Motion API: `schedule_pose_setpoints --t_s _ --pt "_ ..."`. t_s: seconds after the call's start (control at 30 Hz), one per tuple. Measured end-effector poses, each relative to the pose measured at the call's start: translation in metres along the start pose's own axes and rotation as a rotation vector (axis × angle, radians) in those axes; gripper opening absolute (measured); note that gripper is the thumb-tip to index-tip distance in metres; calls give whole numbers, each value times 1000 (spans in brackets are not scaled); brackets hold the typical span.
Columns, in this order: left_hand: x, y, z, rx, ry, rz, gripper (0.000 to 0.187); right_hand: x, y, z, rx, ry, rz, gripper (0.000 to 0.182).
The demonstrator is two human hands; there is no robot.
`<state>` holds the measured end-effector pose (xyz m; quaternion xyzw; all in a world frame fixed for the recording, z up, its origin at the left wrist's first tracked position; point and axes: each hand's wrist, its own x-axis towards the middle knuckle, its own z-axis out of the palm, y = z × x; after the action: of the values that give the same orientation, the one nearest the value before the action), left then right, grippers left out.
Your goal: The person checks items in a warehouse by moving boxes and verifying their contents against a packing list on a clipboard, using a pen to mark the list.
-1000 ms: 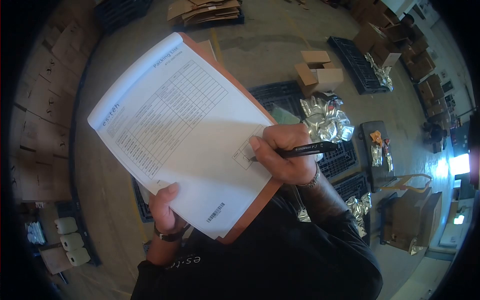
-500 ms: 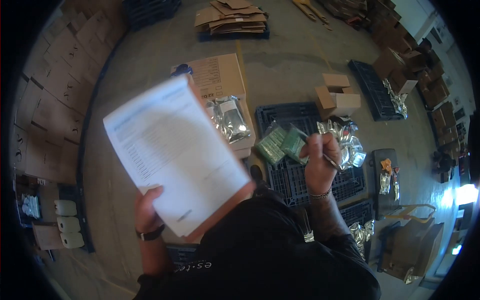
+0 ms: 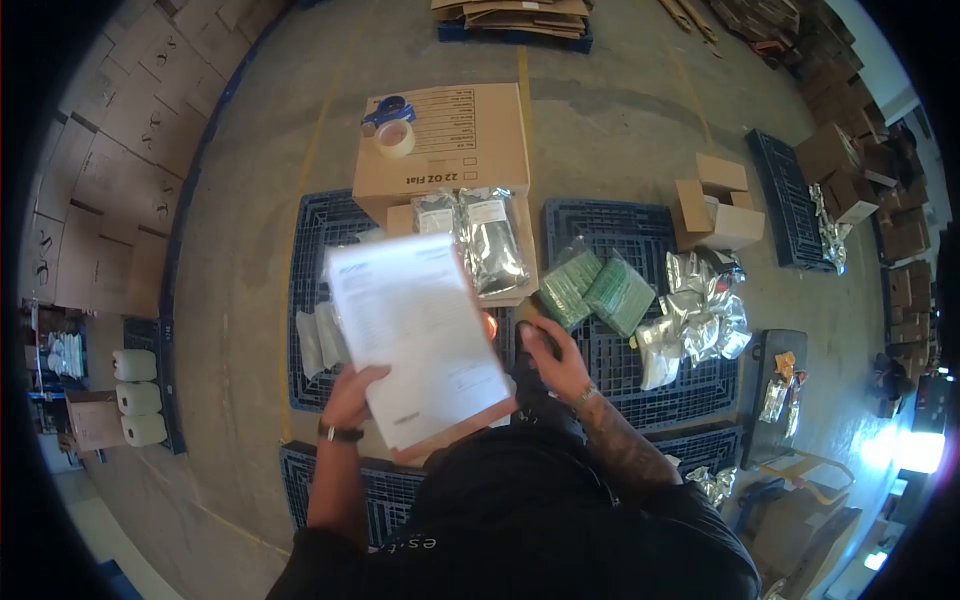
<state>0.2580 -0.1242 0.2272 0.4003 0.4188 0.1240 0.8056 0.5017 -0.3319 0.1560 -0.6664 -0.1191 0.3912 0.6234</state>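
Fingers of the left hand (image 3: pixel 348 402) are closed on the lower side edge of the white papers (image 3: pixel 420 330) and brown board (image 3: pixel 460 424), thumb on top. The papers are on the person's side of the big box (image 3: pixel 440 130), by the silver packs (image 3: pixel 494 240). The right hand (image 3: pixel 558 365) is partly curled near the green packs (image 3: pixel 619 297), right of the big box; I can't quite tell if it has anything. It looks like a paper-holding step, and moving them calls for a snug grip.
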Motion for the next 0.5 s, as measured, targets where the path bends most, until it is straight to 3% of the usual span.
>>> schedule_pose_setpoints --t_s 0.03,0.07,0.13,0.2,0.27,0.33,0.37,0.4,0.43,0.5 --pt "27 -2 5 -2 -34 -27 39 18 0 9 172 -34 142 26" --pt "53 -1 11 -10 -63 -46 39 40 7 17 177 -33 149 26" --pt "104 5 22 -11 -93 -76 38 90 28 27 11 142 -111 28" --pt "152 12 29 94 -101 -5 45 134 29 28 -4 162 -146 33" --pt "201 7 28 98 -37 18 39 173 25 29 -25 171 -170 40" --pt "239 -8 19 101 34 43 35 202 22 32 -392 207 -158 44" --pt "256 -15 12 583 186 109 37 207 21 32 -388 201 -148 44" --pt "261 -22 9 1065 335 169 41 205 16 31 -617 229 -150 44" --pt "265 -28 4 1066 342 152 41 205 13 30 -849 250 -151 44" --pt "270 -39 2 1224 476 323 44 210 18 29 -891 275 -263 39"
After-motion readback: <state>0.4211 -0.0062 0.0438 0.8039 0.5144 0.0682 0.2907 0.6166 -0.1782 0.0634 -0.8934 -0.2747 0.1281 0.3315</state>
